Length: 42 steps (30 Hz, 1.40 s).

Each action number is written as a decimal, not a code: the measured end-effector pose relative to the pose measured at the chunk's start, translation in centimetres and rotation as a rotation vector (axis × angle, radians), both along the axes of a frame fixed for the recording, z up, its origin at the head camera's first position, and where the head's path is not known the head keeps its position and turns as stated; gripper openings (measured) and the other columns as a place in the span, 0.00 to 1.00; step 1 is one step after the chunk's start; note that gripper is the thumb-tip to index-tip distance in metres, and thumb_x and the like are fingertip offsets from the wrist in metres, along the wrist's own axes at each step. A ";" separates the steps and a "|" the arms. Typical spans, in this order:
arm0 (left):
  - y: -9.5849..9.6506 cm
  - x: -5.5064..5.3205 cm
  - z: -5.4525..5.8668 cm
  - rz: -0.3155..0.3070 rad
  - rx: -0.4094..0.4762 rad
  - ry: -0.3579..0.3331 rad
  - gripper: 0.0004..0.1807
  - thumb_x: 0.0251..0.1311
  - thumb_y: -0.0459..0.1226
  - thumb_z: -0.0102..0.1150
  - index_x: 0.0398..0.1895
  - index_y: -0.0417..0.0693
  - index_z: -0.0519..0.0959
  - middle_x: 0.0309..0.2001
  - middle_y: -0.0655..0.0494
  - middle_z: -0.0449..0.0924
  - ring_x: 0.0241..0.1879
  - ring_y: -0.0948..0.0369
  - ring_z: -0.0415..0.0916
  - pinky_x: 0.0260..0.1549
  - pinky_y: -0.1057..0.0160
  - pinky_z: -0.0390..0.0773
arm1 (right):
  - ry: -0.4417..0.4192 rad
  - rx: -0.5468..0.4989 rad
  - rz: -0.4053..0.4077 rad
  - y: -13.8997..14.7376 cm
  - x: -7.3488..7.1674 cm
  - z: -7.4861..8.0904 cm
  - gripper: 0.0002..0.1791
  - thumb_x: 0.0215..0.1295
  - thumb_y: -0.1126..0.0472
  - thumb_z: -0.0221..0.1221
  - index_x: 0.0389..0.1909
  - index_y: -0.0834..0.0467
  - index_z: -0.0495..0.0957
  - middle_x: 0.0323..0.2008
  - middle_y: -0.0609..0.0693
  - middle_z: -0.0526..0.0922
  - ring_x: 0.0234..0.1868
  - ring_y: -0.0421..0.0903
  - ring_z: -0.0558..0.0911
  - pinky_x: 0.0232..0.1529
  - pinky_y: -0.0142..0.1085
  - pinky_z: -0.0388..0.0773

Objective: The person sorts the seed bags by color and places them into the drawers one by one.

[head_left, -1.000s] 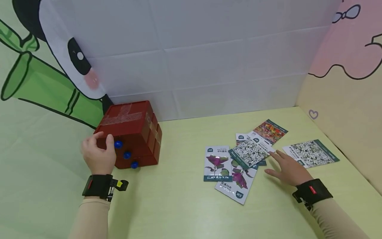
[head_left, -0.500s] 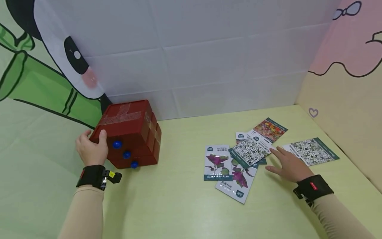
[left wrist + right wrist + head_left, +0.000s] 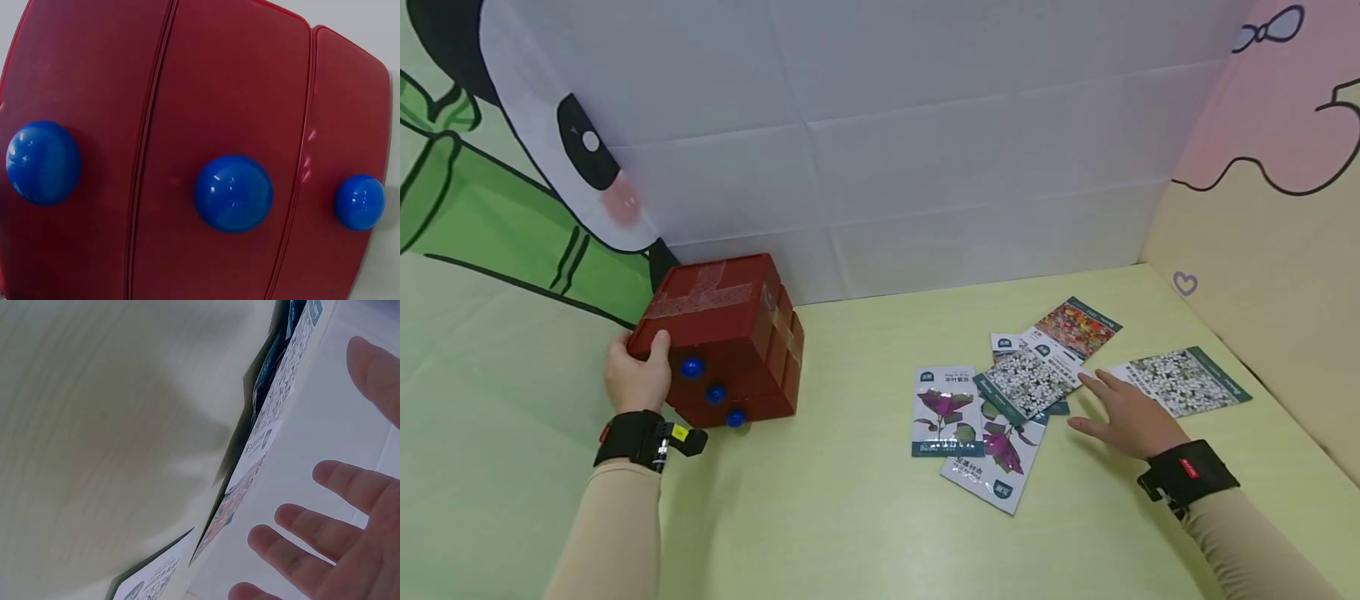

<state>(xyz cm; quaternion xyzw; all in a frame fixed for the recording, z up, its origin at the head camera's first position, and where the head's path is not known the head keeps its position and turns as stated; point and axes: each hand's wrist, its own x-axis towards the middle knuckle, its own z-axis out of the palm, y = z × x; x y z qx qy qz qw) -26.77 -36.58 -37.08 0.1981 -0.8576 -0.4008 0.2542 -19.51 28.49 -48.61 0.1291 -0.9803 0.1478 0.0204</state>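
A red three-drawer box (image 3: 715, 333) with blue round knobs stands at the left of the table. My left hand (image 3: 638, 375) grips its left front edge, thumb on the front face and fingers round the left side, partly hidden. In the left wrist view the drawer fronts (image 3: 225, 94) fill the picture, all closed, and no hand shows. My right hand (image 3: 1135, 419) hovers with spread fingers, holding nothing, beside a seed packet with white flowers (image 3: 1032, 383). The right wrist view shows its fingers (image 3: 294, 550) straight and apart from the packets.
Two purple-flower seed packets (image 3: 947, 410) overlap at the pile's left. A red-and-orange flower packet (image 3: 1078, 327) lies behind. Another white-flower packet (image 3: 1183, 382) lies alone at the right. Printed cloth walls (image 3: 917, 167) close off the back and sides of the table (image 3: 835, 500).
My left hand has moved from the front of the box near the top knob to its left edge, where it now grips. My right hand has barely moved.
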 end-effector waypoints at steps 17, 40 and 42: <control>0.9 -0.7 -0.4 0.003 -0.081 0.029 0.36 0.63 0.51 0.46 0.69 0.40 0.57 0.62 0.37 0.63 0.58 0.43 0.61 0.57 0.41 0.63 | 0.008 0.015 -0.007 -0.2 0.0 0.2 0.46 0.57 0.35 0.59 0.67 0.63 0.60 0.63 0.74 0.61 0.59 0.73 0.61 0.53 0.67 0.65; 6.7 -1.6 -0.1 -0.162 -0.221 -0.030 0.38 0.64 0.54 0.43 0.70 0.40 0.55 0.59 0.34 0.63 0.53 0.40 0.63 0.51 0.37 0.67 | 0.060 0.000 0.016 -0.7 -0.2 0.7 0.46 0.58 0.37 0.59 0.68 0.62 0.59 0.64 0.73 0.59 0.60 0.73 0.60 0.53 0.68 0.63; 7.3 -1.7 0.0 -0.189 -0.253 -0.042 0.38 0.64 0.55 0.42 0.70 0.41 0.54 0.60 0.34 0.63 0.53 0.40 0.64 0.51 0.37 0.67 | 0.060 0.000 0.015 -0.7 -0.4 0.7 0.46 0.58 0.36 0.59 0.68 0.62 0.59 0.64 0.73 0.58 0.60 0.73 0.60 0.53 0.68 0.64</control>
